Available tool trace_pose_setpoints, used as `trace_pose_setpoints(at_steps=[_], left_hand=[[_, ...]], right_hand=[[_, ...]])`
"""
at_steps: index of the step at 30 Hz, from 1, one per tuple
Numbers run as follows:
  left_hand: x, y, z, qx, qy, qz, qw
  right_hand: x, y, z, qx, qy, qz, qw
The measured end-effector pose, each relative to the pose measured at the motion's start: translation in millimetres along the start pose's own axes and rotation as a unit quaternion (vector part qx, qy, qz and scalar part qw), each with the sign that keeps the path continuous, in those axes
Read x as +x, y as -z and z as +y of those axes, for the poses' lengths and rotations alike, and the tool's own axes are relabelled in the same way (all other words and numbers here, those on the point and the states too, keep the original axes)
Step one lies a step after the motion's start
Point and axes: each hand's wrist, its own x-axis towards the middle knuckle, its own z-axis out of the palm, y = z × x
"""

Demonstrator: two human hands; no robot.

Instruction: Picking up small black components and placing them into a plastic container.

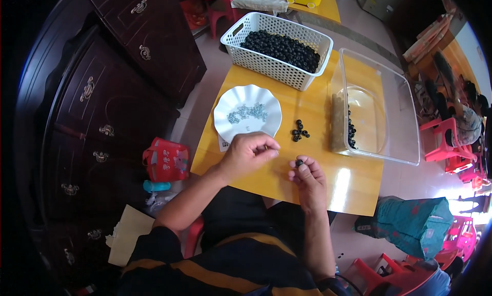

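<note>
Near table (pixel 274 185) edge | right grip (pixel 310 182) pinching bead (pixel 299 163) | clear gap | left grip (pixel 249 151): can't tell

- The scene is viewed from the person's head, through the left one of two wide fisheye cameras worn side by side; it is shown upright and unmirrored.
- The lens is pointed down and forward, so that the black piece (pixel 299 163) gripped by the right hand (pixel 311 184) is seen from above, near the middle.
- The left hand (pixel 245 155) is framed just left of that grip, similarly near.
- Below the grip, the wearer's striped shirt (pixel 225 265) is taken in.
- Beyond it, the yellow table (pixel 312 106) and white basket (pixel 266 61) are seen farther off.
- Far left of it, the dark cabinet (pixel 128 111) is bent toward the rim.
</note>
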Motion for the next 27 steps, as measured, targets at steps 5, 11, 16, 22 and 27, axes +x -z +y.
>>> trace_pose_setpoints(at_steps=[5, 11, 16, 22, 27], left_hand=[[-7, -18, 17, 0.021, -0.044, -0.012, 0.999], [-7, -27, 27, 0.04, -0.087, -0.001, 0.995], [-7, -29, 27, 0.017, -0.084, -0.008, 0.996], [-8, -33, 26, 0.015, -0.09, -0.012, 0.996], [-8, -36, 26, 0.024, -0.097, -0.01, 0.995]], right_hand=[[-4, -4, -2, 0.053, -0.011, -0.046, 0.997], [-9, -4, -4, 0.083, -0.011, -0.061, 0.995], [-11, -5, -2, 0.009, 0.048, -0.045, 0.998], [-15, -6, -2, -0.117, 0.185, -0.044, 0.975], [-19, -9, -9, -0.17, 0.163, -0.069, 0.969]])
